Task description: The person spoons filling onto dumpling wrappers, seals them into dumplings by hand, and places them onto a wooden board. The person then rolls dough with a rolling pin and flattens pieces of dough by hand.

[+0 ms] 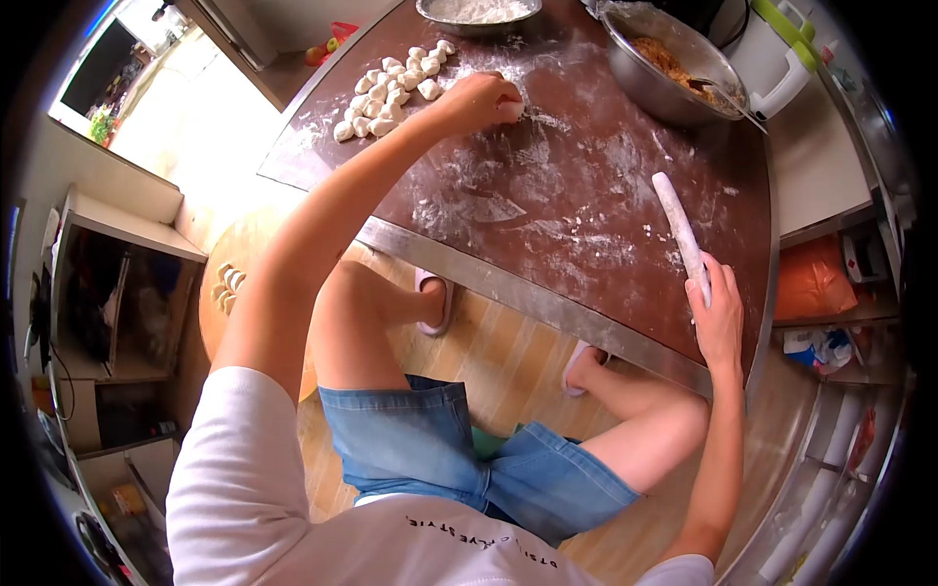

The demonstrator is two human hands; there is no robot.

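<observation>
My left hand (pixel 479 104) is at the far part of the floured brown table, fingers curled round a small pale dough piece (pixel 510 111) that is partly hidden. Just left of it lies a cluster of small white dough pieces (pixel 379 103), dusted with flour. On the right side of the table, my right hand (pixel 719 308) grips the near end of a flour-coated rolling pin (pixel 676 217). The pin points away from me and slightly left.
At the back stands a metal bowl of flour (pixel 479 10). A larger metal bowl (pixel 635 73) at the back right holds orange-brown filling and a spoon. Left of my knee, a round wooden board (pixel 217 317) bears several dumplings (pixel 227 285). The table's metal edge (pixel 528 303) runs above my legs.
</observation>
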